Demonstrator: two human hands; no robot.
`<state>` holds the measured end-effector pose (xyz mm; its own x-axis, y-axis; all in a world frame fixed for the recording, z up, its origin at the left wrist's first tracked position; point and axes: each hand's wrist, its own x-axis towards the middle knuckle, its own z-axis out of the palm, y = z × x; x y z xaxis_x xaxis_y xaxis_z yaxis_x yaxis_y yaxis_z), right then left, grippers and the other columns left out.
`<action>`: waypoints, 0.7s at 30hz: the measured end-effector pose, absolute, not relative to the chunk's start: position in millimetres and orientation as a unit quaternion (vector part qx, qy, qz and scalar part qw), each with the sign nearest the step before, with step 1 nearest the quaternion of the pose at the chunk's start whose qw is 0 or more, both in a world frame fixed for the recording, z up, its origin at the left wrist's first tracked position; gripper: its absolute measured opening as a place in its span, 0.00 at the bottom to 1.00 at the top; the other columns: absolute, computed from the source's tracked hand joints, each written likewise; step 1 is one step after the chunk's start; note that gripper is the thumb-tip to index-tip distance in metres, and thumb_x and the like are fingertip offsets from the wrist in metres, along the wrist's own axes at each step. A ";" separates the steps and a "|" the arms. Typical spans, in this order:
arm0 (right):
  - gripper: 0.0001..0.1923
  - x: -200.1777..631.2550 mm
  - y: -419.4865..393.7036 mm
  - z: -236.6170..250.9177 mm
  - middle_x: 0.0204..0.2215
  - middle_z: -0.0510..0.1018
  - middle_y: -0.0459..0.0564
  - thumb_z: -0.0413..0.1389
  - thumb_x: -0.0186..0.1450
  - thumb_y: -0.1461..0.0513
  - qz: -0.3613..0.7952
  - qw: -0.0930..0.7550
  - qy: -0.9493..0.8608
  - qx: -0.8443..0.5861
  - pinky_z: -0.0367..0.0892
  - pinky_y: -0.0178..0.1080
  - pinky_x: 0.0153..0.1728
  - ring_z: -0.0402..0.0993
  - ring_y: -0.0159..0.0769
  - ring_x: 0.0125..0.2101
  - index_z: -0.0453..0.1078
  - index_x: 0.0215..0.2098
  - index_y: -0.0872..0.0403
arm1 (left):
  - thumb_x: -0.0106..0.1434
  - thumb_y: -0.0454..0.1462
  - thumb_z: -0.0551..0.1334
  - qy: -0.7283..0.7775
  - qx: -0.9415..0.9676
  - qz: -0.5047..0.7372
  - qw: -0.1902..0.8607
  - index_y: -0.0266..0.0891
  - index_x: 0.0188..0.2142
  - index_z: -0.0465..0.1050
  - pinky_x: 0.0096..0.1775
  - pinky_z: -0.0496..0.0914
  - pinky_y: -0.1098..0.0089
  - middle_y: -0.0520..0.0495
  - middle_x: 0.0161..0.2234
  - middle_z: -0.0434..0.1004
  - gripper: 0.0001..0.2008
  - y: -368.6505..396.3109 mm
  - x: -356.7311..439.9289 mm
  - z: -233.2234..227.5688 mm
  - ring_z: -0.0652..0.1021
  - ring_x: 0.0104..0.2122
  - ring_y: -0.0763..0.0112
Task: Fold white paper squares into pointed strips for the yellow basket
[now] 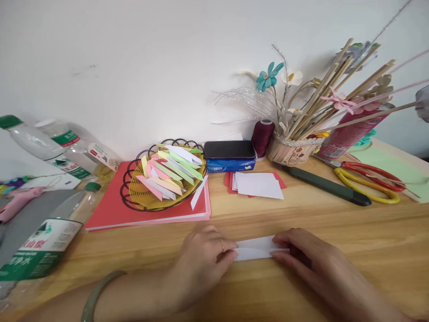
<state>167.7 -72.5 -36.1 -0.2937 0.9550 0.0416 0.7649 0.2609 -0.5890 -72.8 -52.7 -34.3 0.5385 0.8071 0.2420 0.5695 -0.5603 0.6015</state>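
A small white folded paper lies flat on the wooden table near its front edge. My left hand presses its left end with the fingertips; a ring shows on one finger and a green bangle sits on the wrist. My right hand pinches and presses the paper's right end. Both hands rest on the table with the paper stretched between them.
A wire basket of folded coloured paper strips stands on red sheets. Behind lie a stack of white and red paper squares, a phone on a tissue pack, a thread spool, a stick-and-flower pot, a utility knife, scissors and plastic bottles at left.
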 end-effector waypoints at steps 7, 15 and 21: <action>0.08 166.4 -63.8 -25.1 0.24 0.77 0.45 0.48 0.62 0.56 0.308 0.189 -0.723 -0.589 0.69 0.32 0.23 0.74 0.33 0.23 0.66 0.31 0.50 | 0.52 0.28 0.61 0.494 0.803 0.218 0.253 0.39 0.28 0.71 0.29 0.65 0.74 0.53 0.25 0.74 0.05 -52.5 -67.8 -34.0 0.73 0.27 0.71; 0.06 168.6 -70.1 -40.6 0.26 0.77 0.42 0.49 0.63 0.56 0.226 0.217 -0.747 -0.586 0.70 0.29 0.22 0.75 0.30 0.24 0.63 0.35 0.48 | 0.56 0.27 0.55 0.403 0.842 0.297 0.199 0.38 0.25 0.68 0.25 0.61 0.76 0.53 0.21 0.71 0.08 -48.7 -66.3 -38.7 0.70 0.23 0.73; 0.05 170.0 -72.6 -47.7 0.28 0.78 0.42 0.49 0.65 0.58 0.167 0.205 -0.772 -0.578 0.69 0.27 0.21 0.76 0.29 0.24 0.61 0.39 0.48 | 0.56 0.26 0.55 0.386 0.846 0.304 0.207 0.37 0.26 0.68 0.24 0.62 0.77 0.51 0.20 0.71 0.08 -45.8 -68.5 -37.1 0.70 0.22 0.73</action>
<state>170.0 -72.6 -47.7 -0.2481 0.9608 0.1240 0.8239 0.2766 -0.4946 -68.5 -45.8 -37.1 0.5168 0.7788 0.3556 0.5269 -0.6167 0.5848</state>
